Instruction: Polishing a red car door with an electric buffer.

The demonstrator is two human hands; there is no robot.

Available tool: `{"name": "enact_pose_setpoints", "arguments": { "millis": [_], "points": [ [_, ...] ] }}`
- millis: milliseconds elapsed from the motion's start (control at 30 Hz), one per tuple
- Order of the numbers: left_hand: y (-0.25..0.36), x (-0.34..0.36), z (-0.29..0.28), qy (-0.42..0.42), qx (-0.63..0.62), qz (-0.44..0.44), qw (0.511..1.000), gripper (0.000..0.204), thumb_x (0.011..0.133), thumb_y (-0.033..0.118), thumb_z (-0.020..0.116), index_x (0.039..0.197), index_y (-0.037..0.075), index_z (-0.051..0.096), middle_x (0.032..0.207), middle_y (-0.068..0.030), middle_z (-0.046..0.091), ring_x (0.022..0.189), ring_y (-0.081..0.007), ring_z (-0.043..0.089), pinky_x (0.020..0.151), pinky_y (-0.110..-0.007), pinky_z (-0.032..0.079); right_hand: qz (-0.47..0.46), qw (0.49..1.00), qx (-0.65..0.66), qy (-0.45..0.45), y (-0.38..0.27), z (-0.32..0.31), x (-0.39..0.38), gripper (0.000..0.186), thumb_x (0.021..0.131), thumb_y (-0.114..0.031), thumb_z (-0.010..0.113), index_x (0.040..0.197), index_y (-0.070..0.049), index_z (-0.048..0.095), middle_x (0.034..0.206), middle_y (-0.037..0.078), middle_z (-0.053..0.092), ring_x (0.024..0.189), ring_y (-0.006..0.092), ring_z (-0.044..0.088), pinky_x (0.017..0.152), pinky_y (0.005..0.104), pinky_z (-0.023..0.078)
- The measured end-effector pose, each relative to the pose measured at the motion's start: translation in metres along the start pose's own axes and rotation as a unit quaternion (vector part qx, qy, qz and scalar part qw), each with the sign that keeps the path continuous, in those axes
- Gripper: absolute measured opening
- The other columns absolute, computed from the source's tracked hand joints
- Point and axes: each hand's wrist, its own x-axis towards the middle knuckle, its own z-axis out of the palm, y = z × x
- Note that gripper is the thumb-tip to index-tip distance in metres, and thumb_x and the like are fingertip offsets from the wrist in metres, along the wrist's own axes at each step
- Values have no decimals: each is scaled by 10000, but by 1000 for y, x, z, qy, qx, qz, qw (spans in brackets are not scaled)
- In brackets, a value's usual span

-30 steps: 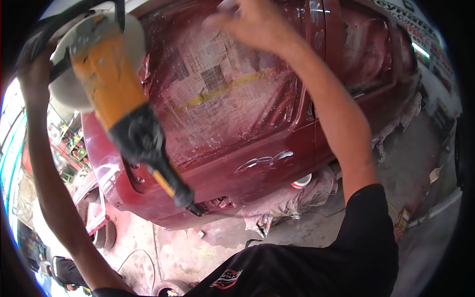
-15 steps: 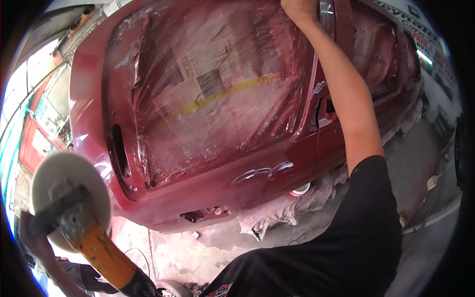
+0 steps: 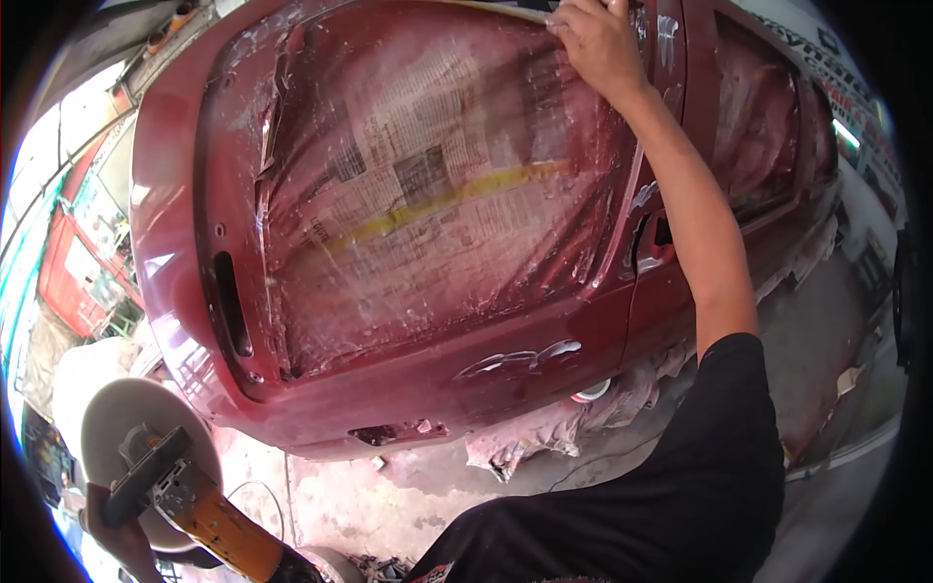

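Our right arm (image 3: 695,209) stretches up along the right side of the newspaper-masked window (image 3: 428,282), and our right hand (image 3: 604,56) sits at its upper right corner, fingers half curled; we cannot tell whether they pinch the pale strip (image 3: 501,10) along its top edge. Below and left of the window, our left hand (image 3: 105,525) wraps round the black side handle (image 3: 148,474) of the orange polisher (image 3: 228,530), its pale disc (image 3: 105,423) behind the handle.

The lower edge cuts the polisher (image 3: 229,531) off — rear unseen.
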Motion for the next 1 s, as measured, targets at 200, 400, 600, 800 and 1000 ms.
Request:
{"name": "enact_pose_setpoints", "arguments": {
  "millis": [200,400,600,800,1000],
  "points": [
    [-1,-9,11,-4,-16,15,1000,294,903,139,707,722,42,496,620,-104,488,571,-264,445,601,-387,343,36,993,75,-78,26,38,21,120,868,-97,664,883,5,727,944,188,683,962,397,628,883,467,505],
    [29,-22,-1,-5,15,97,995,121,905,38,617,812,42,539,702,20,483,690,-69,447,618,-262,374,87,988,45,-121,22,32,21,158,906,-133,641,993,-11,693,1032,210,649,964,438,658,839,519,533],
    [59,-4,-1,70,-37,77,994,349,881,93,746,735,52,432,638,-10,390,633,-96,356,577,-299,321,76,995,14,60,-55,0,5,294,941,-87,572,1209,11,640,1168,206,616,1051,405,615,915,476,514],
    [85,53,7,91,-95,158,979,141,840,13,693,820,21,554,705,-26,531,667,-90,496,598,-280,416,332,555,725,-238,-298,-124,-102,454,937,-134,733,1350,-47,565,1250,102,609,1165,197,584,1015,375,499],
    [129,140,18,128,-228,135,956,285,874,116,764,1100,-9,642,900,-19,649,780,-84,610,630,-261,557,283,371,804,-369,-425,-207,-87,1378,767,-433,881,1600,-90,-161,1648,254,187,1487,356,298,1173,458,339]
  ]
}}
